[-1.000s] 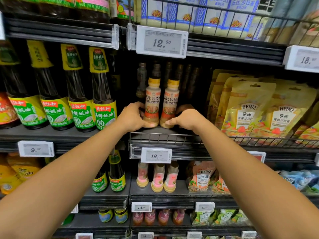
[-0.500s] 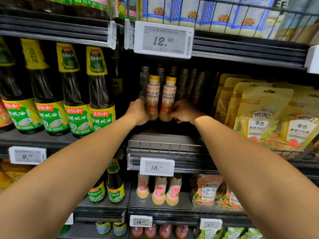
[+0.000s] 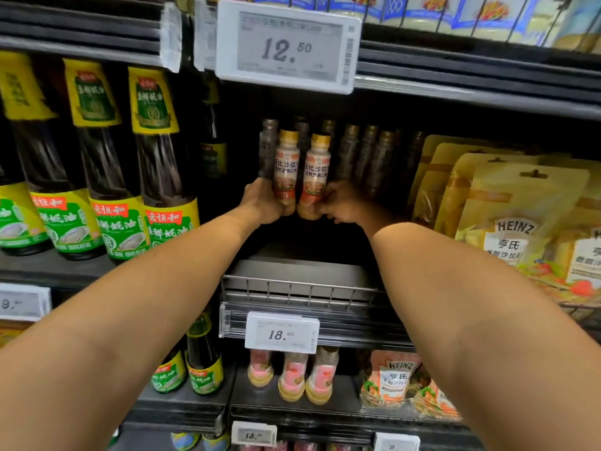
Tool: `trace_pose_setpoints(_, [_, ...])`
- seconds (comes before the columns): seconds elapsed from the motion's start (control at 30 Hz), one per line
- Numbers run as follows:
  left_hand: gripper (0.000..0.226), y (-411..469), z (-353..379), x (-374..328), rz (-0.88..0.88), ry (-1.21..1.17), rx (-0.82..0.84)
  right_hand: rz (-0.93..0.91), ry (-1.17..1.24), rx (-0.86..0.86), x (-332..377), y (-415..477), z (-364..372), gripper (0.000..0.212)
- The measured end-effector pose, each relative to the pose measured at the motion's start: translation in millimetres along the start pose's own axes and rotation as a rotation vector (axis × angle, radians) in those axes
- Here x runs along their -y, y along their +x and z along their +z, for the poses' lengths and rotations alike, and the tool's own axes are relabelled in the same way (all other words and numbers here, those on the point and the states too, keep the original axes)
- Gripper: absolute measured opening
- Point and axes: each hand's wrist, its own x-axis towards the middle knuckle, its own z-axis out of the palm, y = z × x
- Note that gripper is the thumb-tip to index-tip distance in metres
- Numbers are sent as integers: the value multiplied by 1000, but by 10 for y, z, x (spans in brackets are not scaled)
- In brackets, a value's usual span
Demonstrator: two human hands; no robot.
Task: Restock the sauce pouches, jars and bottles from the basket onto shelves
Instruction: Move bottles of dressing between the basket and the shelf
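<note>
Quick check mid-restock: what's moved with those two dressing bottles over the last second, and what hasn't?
The left hand and right hand moved the left dressing bottle and right dressing bottle back from the front edge of the shelf toward the rear row of bottles. Both hands still grip the bases; nothing was let go. The oyster sauce bottles, Heinz pouches and 18.90 price tag stayed put.
</note>
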Motion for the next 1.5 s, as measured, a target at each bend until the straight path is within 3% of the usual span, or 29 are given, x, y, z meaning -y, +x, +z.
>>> trace_pose_setpoints(0.17, [40,6,32,-9,4,12,-2,28,36,-17,9,-5,29,21])
trace_pose_setpoints(0.33, [51,-27,54,14,-63,-177,-30,42,27,-18,6,-82,9,57])
trace_pose_setpoints(0.47, [68,-130,3,43,-57,-265,-59,17,22,-99,59,-204,-40,32])
trace_pose_setpoints(0.57, [72,-236,-107,54,-59,-378,-43,-30,59,-187,177,-405,-87,24])
trace_pose_setpoints(0.63, [65,-306,-181,78,-40,-448,-32,-38,88,-200,303,-623,-121,22])
trace_pose_setpoints(0.77, [29,-593,-292,70,59,-597,-21,16,277,-261,539,-1113,-144,10])
trace_pose_setpoints(0.83, [26,-803,-322,31,84,-665,-62,37,419,-283,605,-1402,-125,14])
trace_pose_setpoints(1.07, [21,-1512,-394,-275,176,-857,-107,-1,565,-456,679,-2567,-7,7])
trace_pose_setpoints(1.27, [18,-2114,-147,-620,257,-1056,221,125,526,-657,503,-3550,26,7])
trace_pose_setpoints(1.5, [15,-2802,580,-937,284,-1003,605,384,535,-828,-172,-4747,60,9])
